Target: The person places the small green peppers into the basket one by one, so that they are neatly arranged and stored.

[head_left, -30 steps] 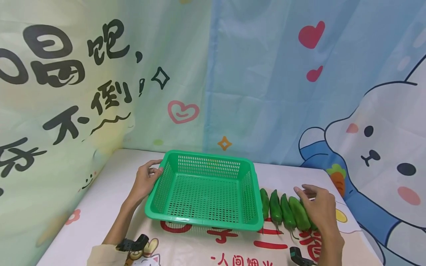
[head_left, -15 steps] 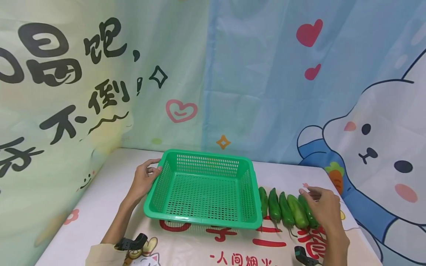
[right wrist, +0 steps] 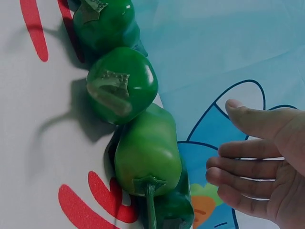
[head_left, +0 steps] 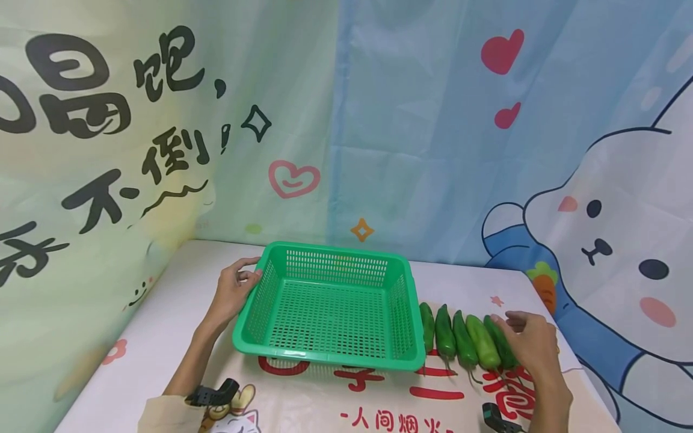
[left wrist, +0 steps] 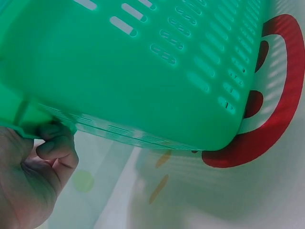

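Note:
A green plastic basket [head_left: 330,319] with slotted walls and floor sits on the table, nothing inside it. My left hand [head_left: 233,290] grips its left rim; the left wrist view shows curled fingers [left wrist: 59,148] under the edge of the basket [left wrist: 119,86]. Right of the basket, several green peppers lie side by side in a row, stems toward me. A lighter green pepper [head_left: 483,343] is second from the right. My right hand [head_left: 533,344] hovers beside the rightmost pepper [head_left: 500,343], holding nothing. In the right wrist view, that hand [right wrist: 257,162] is apart from the peppers, its fingers extended.
The table [head_left: 184,288] carries a printed cloth [head_left: 303,397] with red lettering and a cartoon cat at front left. Behind it hangs a printed fabric backdrop [head_left: 411,150], with a side panel [head_left: 108,252] on the left.
My right hand has moved right and slightly toward me, uncovering the rightmost pepper. My left hand stays on the basket rim. The head view has shifted slightly.

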`<state>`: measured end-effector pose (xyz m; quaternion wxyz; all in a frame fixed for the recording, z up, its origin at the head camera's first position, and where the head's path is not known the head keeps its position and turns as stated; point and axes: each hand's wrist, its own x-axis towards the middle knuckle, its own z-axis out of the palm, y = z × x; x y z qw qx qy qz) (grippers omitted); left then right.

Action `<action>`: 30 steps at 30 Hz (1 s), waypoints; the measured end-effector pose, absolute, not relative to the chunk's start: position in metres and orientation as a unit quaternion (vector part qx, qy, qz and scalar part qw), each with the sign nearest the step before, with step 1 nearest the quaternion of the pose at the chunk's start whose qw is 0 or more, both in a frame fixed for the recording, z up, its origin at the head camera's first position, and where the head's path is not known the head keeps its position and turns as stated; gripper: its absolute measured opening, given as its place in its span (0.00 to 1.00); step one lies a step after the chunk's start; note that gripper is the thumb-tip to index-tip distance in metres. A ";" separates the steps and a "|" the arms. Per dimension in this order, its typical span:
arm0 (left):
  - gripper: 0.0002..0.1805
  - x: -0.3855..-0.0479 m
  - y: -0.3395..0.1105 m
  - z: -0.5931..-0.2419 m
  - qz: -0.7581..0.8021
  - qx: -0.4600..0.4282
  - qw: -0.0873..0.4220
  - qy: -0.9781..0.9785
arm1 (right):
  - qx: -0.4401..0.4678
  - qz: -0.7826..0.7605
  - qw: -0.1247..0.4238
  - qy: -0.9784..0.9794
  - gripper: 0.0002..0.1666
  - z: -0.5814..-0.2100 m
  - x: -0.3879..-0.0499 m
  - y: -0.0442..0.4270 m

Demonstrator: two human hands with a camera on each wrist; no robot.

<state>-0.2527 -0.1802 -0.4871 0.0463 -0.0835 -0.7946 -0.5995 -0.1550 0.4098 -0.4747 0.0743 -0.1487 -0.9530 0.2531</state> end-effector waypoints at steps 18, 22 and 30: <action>0.26 -0.252 -0.179 -0.486 -0.603 -0.081 0.046 -0.792 | -0.144 0.239 0.031 -0.960 0.39 -0.482 -0.151 0.423; 0.26 -0.252 -0.179 -0.486 -0.603 -0.081 0.046 -0.792 | -0.149 0.239 0.024 -0.959 0.40 -0.485 -0.151 0.425; 0.25 -0.254 -0.179 -0.490 -0.600 -0.080 0.046 -0.795 | -0.148 0.239 0.011 -0.960 0.39 -0.491 -0.152 0.427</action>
